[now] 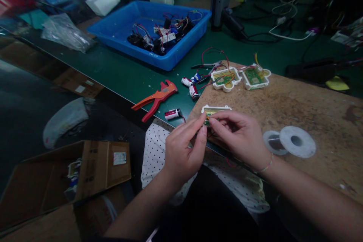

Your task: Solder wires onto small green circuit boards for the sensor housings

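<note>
At the near edge of the brown board, a white plastic housing with a green circuit board (217, 109) is between my two hands. My left hand (184, 147) is closed at its left side, finger and thumb pressed to the edge. My right hand (241, 136) pinches over the circuit board. A small orange-yellow bit shows at the fingertips, too small to name. Two similar housings, one with wires (226, 78) and another (256, 76), lie beyond. Left of my hands are a battery (172, 114), more batteries (194, 92) and an orange-red wire stripper (157, 98).
A blue tray (181, 55) holds wired parts on the green table (121, 72). Solder spools (307, 147) lie on the brown board (334, 121) at the right. Cables (292, 36) run along the back. An open cardboard box (104, 162) stands low at the left.
</note>
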Demonstrator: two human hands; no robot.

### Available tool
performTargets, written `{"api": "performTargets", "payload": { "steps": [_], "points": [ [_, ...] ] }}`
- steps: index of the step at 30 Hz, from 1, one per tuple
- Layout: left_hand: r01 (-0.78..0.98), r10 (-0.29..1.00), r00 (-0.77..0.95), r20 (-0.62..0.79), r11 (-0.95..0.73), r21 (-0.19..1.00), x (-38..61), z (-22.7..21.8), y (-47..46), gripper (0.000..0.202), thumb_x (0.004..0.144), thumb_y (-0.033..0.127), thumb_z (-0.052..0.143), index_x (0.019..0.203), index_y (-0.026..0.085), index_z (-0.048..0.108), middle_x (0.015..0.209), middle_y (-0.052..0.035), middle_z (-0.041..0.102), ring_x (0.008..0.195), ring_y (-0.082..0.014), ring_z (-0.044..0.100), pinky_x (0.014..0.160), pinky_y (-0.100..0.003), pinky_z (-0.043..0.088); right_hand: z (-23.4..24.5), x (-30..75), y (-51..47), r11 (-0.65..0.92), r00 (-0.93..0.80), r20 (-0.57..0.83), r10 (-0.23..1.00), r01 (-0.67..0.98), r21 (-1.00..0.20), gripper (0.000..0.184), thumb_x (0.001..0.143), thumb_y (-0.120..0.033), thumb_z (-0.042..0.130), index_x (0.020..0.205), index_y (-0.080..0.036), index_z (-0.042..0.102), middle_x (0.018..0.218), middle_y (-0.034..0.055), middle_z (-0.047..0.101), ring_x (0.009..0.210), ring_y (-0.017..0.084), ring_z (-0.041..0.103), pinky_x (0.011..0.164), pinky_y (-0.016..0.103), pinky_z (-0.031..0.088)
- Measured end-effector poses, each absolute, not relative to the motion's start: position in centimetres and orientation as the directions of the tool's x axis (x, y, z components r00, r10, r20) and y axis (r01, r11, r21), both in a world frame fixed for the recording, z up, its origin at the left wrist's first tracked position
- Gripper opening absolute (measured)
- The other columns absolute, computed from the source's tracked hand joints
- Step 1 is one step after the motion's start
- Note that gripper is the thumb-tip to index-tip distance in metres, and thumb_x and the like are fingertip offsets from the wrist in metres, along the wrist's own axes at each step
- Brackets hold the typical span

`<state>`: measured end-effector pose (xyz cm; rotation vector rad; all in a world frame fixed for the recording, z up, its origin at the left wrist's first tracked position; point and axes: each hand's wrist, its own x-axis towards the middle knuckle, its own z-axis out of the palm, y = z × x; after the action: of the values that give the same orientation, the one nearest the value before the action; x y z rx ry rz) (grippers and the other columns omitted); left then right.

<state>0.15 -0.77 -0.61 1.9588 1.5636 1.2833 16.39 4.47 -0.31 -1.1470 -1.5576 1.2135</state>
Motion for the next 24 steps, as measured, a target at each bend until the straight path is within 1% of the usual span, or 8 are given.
{"api": "performTargets", "payload": {
  "steps": [5, 8, 11, 15, 18, 21, 22, 24],
  "points": [
    [0.835, 0.886, -0.022, 0.463, -0.238, 0.497, -6.0, 0.5, 1.7, 0.048, 0.099, 0.025, 0.058, 0.147, 0.019, 0.058, 0.145, -0.01, 0.067, 0.126, -0.0261, 0.068, 0.111, -0.043, 0.054, -0.1, 16.3, 4.5, 0.126, -0.224, 0.087, 0.971, 0.168, -0.978, 0.017, 0.087, -0.033, 0.075, 0.088, -0.017, 0.08, 0.067, 0.0017, 0.071, 0.054, 0.008, 0.058, 0.049, 0.02, 0.044],
    [0.983, 0.981, -0.046, 0.19, 0.011, 0.183, -11.7, 1.0, 3.7, 0.071, 0.094, 0.031, 0.057, 0.158, 0.005, 0.04, 0.157, -0.0237, 0.051, 0.143, -0.0403, 0.052, 0.12, -0.056, 0.043, -0.1, 16.3, 4.4, 0.102, -0.205, 0.074, 0.976, 0.129, -0.986, 0.017, 0.087, -0.034, 0.075, 0.088, -0.017, 0.079, 0.066, 0.0009, 0.07, 0.053, 0.008, 0.059, 0.049, 0.019, 0.044],
    [1.0, 0.992, 0.004, -0.127, -0.008, -0.029, -14.8, 1.0, 5.3, 0.075, 0.092, 0.036, 0.057, 0.158, 0.006, 0.039, 0.152, -0.0266, 0.053, 0.133, -0.0439, 0.059, 0.11, -0.056, 0.051, -0.3, 16.2, 4.4, 0.111, -0.204, 0.088, 0.975, 0.108, -0.988, 0.016, 0.087, -0.032, 0.075, 0.089, -0.017, 0.079, 0.064, -0.0004, 0.068, 0.052, 0.007, 0.059, 0.048, 0.018, 0.044],
    [0.971, 0.985, -0.143, -0.1, 0.12, -0.209, -14.3, 1.1, 6.4, 0.067, 0.086, 0.037, 0.061, 0.143, 0.002, 0.052, 0.128, -0.031, 0.059, 0.116, -0.0507, 0.062, 0.091, -0.06, 0.056, -0.4, 16.2, 4.4, 0.162, -0.22, 0.131, 0.967, 0.132, -0.978, 0.014, 0.088, -0.03, 0.074, 0.092, -0.017, 0.079, 0.068, 0.0004, 0.071, 0.055, 0.007, 0.062, 0.05, 0.018, 0.047],
    [0.966, 0.967, -0.254, -0.028, 0.252, -0.054, -13.9, 1.4, 5.7, 0.055, 0.085, 0.031, 0.061, 0.13, 0.0, 0.056, 0.126, -0.0318, 0.056, 0.116, -0.0516, 0.061, 0.093, -0.062, 0.053, -0.3, 16.3, 4.4, 0.203, -0.196, 0.169, 0.966, 0.167, -0.965, 0.014, 0.089, -0.029, 0.073, 0.092, -0.017, 0.079, 0.073, 0.0015, 0.074, 0.057, 0.008, 0.063, 0.052, 0.019, 0.048],
    [0.921, 0.961, -0.274, -0.048, 0.276, 0.276, -13.6, 0.9, 2.7, 0.047, 0.089, 0.031, 0.058, 0.13, 0.008, 0.055, 0.127, -0.0247, 0.059, 0.114, -0.0444, 0.063, 0.096, -0.057, 0.052, -0.3, 16.3, 4.4, 0.242, -0.193, 0.201, 0.96, 0.218, -0.945, 0.013, 0.09, -0.028, 0.072, 0.093, -0.018, 0.079, 0.077, 0.0026, 0.076, 0.058, 0.008, 0.063, 0.052, 0.019, 0.048],
    [0.832, 0.965, -0.241, -0.101, 0.259, 0.491, -13.2, 0.4, 1.4, 0.044, 0.09, 0.03, 0.06, 0.13, 0.013, 0.056, 0.125, -0.02, 0.062, 0.113, -0.0399, 0.063, 0.096, -0.054, 0.052, -0.2, 16.3, 4.3, 0.254, -0.197, 0.21, 0.958, 0.236, -0.938, 0.013, 0.091, -0.028, 0.072, 0.093, -0.018, 0.079, 0.078, 0.0028, 0.077, 0.058, 0.009, 0.063, 0.052, 0.019, 0.048],
    [0.35, 0.97, -0.141, -0.196, 0.234, 0.907, -11.6, -0.6, -1.6, 0.046, 0.086, 0.028, 0.066, 0.131, 0.02, 0.056, 0.124, -0.013, 0.068, 0.106, -0.0304, 0.066, 0.092, -0.044, 0.055, -0.1, 16.3, 4.3, 0.281, -0.21, 0.229, 0.95, 0.269, -0.921, 0.012, 0.091, -0.027, 0.071, 0.094, -0.019, 0.079, 0.078, 0.0022, 0.078, 0.057, 0.009, 0.063, 0.051, 0.02, 0.048]
  ]
}}
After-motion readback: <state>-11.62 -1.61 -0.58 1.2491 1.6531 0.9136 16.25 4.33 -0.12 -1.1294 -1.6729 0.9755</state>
